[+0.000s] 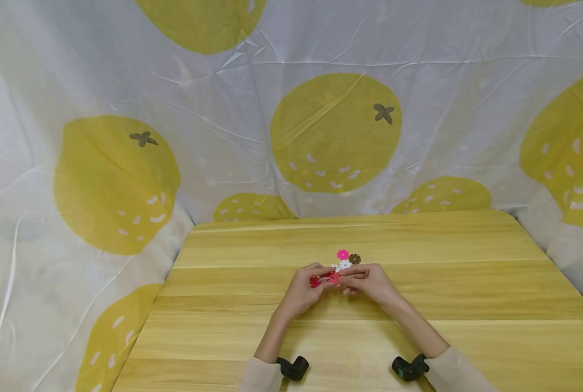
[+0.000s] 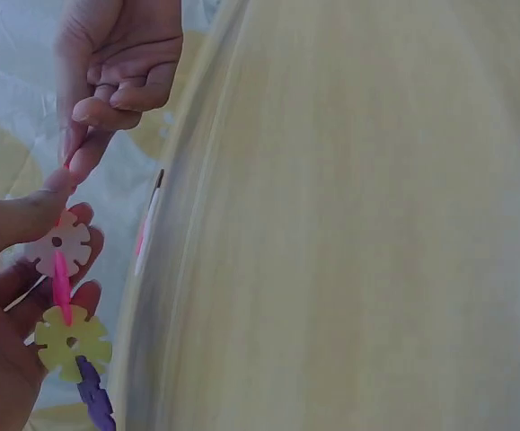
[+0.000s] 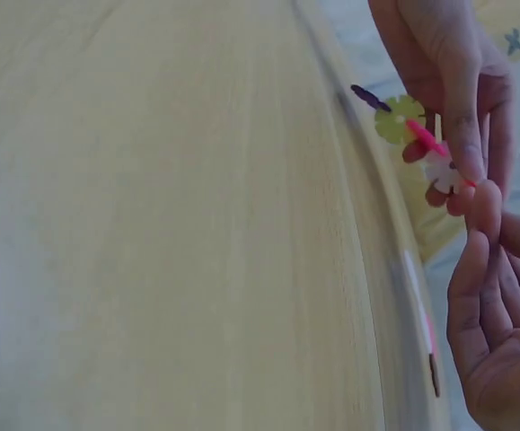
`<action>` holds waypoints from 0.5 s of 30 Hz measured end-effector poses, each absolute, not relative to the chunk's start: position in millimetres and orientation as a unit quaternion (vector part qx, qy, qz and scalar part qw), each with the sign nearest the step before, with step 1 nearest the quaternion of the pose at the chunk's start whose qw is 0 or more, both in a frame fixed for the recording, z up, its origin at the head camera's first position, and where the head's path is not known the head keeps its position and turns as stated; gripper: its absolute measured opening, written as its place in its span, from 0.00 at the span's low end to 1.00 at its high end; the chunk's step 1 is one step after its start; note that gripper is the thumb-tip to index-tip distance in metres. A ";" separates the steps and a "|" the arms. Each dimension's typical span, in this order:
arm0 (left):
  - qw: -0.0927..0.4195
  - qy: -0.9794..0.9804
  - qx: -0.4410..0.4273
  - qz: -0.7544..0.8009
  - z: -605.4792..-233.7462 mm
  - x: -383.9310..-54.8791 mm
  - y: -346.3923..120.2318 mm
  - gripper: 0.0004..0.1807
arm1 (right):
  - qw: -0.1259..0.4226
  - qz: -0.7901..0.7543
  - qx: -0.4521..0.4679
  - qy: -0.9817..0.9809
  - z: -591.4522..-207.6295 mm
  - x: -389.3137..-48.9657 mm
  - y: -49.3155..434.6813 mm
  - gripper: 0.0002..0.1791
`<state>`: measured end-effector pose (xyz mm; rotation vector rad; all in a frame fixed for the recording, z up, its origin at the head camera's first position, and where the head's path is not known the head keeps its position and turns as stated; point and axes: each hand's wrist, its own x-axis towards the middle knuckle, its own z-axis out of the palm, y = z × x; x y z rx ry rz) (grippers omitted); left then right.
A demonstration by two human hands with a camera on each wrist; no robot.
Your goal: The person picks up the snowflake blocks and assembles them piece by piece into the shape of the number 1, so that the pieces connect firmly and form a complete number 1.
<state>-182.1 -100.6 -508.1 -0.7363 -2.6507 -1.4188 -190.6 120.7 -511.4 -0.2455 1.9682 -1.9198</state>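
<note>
A short chain of notched flower-shaped plastic discs hangs from my left hand (image 1: pixel 298 294). In the left wrist view, it runs down from a white disc (image 2: pixel 73 241) through an edge-on pink disc (image 2: pixel 60 278) and a yellow disc (image 2: pixel 55 338) to a purple disc (image 2: pixel 95 395). My left thumb and fingers pinch the chain's upper end. My right hand (image 1: pixel 376 284) meets it there, its thumb and finger pinching a coral-red disc (image 1: pixel 333 278). That disc is mostly covered by fingertips in both wrist views. The right hand's other fingers are loosely curled.
Just beyond the hands, a bright pink disc (image 1: pixel 342 254), a brown disc (image 1: pixel 354 258) and a white disc (image 1: pixel 345 264) lie on the wooden table (image 1: pixel 369 348). A lemon-print cloth (image 1: pixel 222 136) hangs behind the table. Black wrist cameras (image 1: pixel 295 368) sit at both cuffs.
</note>
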 end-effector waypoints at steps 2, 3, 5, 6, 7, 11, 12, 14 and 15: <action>0.018 -0.856 -0.231 -0.462 -507.9 -182.0 -100.3 0.18 | 0.188 -0.684 -0.085 0.700 -511.4 -190.7 119.6 0.18; 0.015 -0.856 -0.225 -0.466 -507.7 -182.0 -100.2 0.18 | 0.187 -0.685 -0.084 0.699 -511.5 -190.8 119.2 0.18; 0.016 -0.857 -0.213 -0.470 -507.1 -182.3 -100.2 0.18 | 0.186 -0.687 -0.086 0.697 -511.9 -191.3 119.0 0.18; 0.015 -0.857 -0.208 -0.472 -506.6 -182.6 -100.4 0.17 | 0.185 -0.688 -0.087 0.696 -512.2 -191.8 119.1 0.19; 0.016 -0.858 -0.202 -0.472 -506.2 -183.1 -100.8 0.17 | 0.182 -0.688 -0.084 0.697 -512.7 -192.3 119.2 0.19; 0.020 -0.860 -0.193 -0.472 -503.7 -184.8 -103.9 0.16 | 0.162 -0.689 -0.075 0.703 -514.6 -195.0 119.8 0.20; 0.021 -0.860 -0.190 -0.472 -503.0 -185.1 -105.0 0.17 | 0.158 -0.686 -0.071 0.706 -514.9 -195.7 119.8 0.19; 0.022 -0.861 -0.182 -0.475 -503.0 -185.8 -107.7 0.17 | 0.153 -0.682 -0.071 0.712 -514.9 -197.2 119.0 0.19; 0.021 -0.861 -0.176 -0.477 -503.2 -185.9 -109.0 0.17 | 0.151 -0.676 -0.070 0.718 -515.0 -198.2 118.4 0.18</action>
